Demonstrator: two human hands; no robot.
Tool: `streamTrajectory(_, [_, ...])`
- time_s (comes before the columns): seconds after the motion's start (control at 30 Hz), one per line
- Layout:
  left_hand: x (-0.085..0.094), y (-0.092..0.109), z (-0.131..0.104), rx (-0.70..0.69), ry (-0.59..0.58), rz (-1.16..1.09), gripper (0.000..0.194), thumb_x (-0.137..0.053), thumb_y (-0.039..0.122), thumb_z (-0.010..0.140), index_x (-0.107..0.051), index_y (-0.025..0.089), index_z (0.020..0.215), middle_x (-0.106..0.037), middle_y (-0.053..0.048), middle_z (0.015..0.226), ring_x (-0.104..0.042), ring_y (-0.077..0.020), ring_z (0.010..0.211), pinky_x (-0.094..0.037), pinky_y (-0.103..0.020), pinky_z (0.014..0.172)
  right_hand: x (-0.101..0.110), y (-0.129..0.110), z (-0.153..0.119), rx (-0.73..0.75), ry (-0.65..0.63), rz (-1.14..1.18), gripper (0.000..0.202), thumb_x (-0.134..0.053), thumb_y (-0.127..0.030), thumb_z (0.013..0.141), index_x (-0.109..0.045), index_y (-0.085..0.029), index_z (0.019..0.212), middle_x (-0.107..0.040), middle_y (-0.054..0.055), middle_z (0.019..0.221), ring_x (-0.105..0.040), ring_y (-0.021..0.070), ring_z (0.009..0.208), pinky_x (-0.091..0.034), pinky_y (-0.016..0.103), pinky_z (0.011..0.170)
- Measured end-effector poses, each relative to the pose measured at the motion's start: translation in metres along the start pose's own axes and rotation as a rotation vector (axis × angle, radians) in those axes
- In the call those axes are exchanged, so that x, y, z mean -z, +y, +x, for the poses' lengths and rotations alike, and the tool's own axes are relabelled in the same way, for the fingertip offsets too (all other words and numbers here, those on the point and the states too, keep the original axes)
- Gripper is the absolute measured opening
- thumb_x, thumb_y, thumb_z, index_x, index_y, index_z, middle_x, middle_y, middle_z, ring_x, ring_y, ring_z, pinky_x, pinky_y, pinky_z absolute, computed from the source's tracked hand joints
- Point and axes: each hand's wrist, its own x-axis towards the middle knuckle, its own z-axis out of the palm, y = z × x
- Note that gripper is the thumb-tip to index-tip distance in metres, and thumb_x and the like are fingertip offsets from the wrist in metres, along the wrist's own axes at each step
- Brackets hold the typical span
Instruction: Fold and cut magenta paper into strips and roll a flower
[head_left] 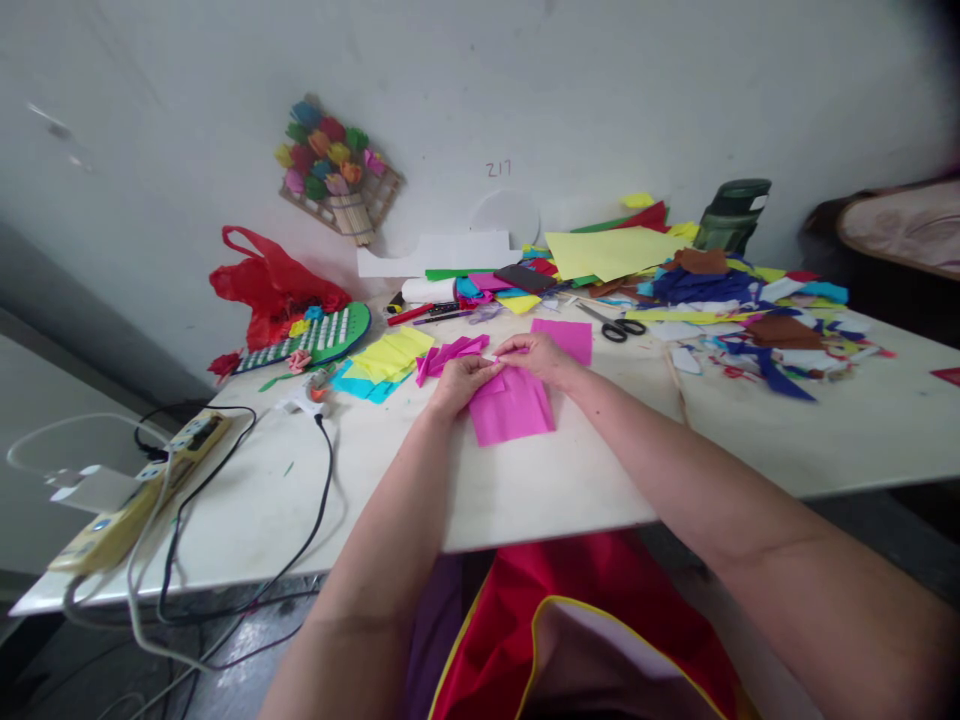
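Observation:
A sheet of pink crepe paper (517,415) lies at the middle of the table, under my two hands. My left hand (463,384) is closed, its thumb and fingers pinching the paper's upper left edge. My right hand (534,358) pinches the same paper close beside it, fingertips nearly meeting the left ones. Crumpled pink paper pieces (452,355) lie just beyond my left hand. A flat pink square (564,340) lies behind my right hand. Yellow paper (394,353) rests on blue paper (369,384) to the left.
Black-handled scissors (624,327) lie beyond my right hand. Paper scraps (772,320) and a green bottle (732,215) are at the right. To the left are a glue gun (306,397), a power strip (142,495) with cables, a green board (330,335) and a red bag (274,280).

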Motion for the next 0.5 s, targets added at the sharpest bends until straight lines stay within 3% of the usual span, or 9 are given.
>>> streamTrajectory(0.5, [0.0013,0.0014,-0.0007,-0.071,-0.002,0.086,0.040,-0.070,0.051,0.061,-0.064,0.012,0.066,-0.057,-0.001,0.060,-0.047,-0.0096,0.055,-0.033,-0.021,0.048,-0.0005,0.0034,-0.0001,-0.083,-0.015,0.084,0.012,-0.067,-0.022,0.058,-0.065,-0.015,0.067,-0.063,-0.001,0.066,-0.055,0.0117,0.065,-0.043,0.027,0.070])
